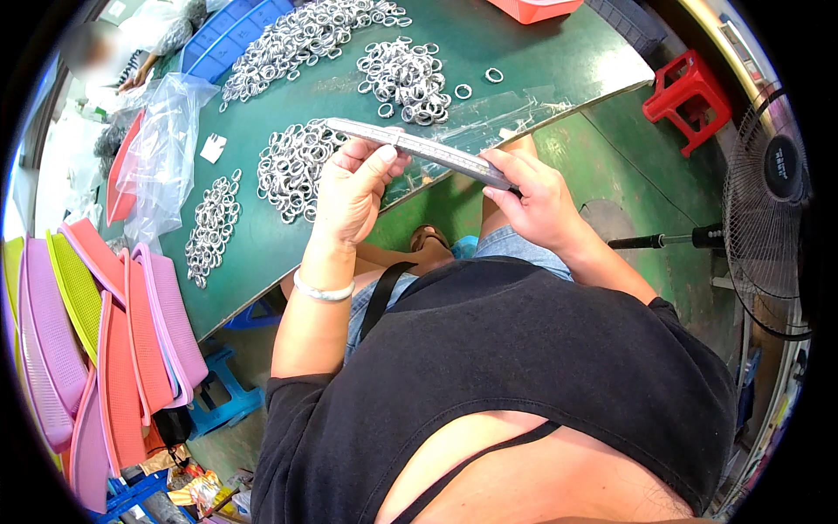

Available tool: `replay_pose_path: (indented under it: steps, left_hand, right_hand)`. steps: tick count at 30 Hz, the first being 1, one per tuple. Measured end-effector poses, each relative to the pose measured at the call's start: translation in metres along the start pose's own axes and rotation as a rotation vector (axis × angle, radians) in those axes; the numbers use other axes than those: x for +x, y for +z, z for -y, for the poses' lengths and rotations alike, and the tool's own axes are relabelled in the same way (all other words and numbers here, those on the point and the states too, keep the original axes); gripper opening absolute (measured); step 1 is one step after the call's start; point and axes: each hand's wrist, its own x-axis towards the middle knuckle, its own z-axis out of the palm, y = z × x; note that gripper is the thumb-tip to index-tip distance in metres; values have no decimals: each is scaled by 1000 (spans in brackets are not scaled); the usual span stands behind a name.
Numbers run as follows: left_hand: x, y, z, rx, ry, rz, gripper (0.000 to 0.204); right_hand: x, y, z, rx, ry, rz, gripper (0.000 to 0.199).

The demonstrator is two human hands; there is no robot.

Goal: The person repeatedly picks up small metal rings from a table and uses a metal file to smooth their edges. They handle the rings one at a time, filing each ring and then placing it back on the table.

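Observation:
A long tapered grey metal ring mandrel [445, 155] with scale marks is held slantwise above the table's near edge. My right hand [537, 196] is closed around its thick end. My left hand [358, 183] pinches a small metal ring [394, 139] that appears to sit around the bar; the fingertips partly hide it. Behind my left hand lies a pile of silver rings [292, 170] on the green table [323, 92]. Farther back are another heap of rings [406, 79] and a larger spread of rings [305, 39]. A smaller group of rings [212, 229] lies to the left.
Colourful plastic baskets [157, 323] are stacked at the left, beside a clear plastic bag [166, 148]. A blue crate [231, 35] stands at the back left. To the right are a red stool [688, 100] and a black fan [768, 210]. A blue stool [227, 397] stands below the table.

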Motion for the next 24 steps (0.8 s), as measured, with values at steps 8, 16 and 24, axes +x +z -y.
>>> replay_pose_path:
  steps: [8,16,24]
  left_hand:
    - [-3,6,10,31,111,-60,13]
    - [-2,-8,-11,-28,333,-292,12]
    - [-34,-153,-87,1330,263,-822,26]
  right_hand:
    - [0,0,3,-57,16,20,39]
    - [5,-2,7,66,-20,67,40]
    - [-4,-10,-10,144,183,48,38]
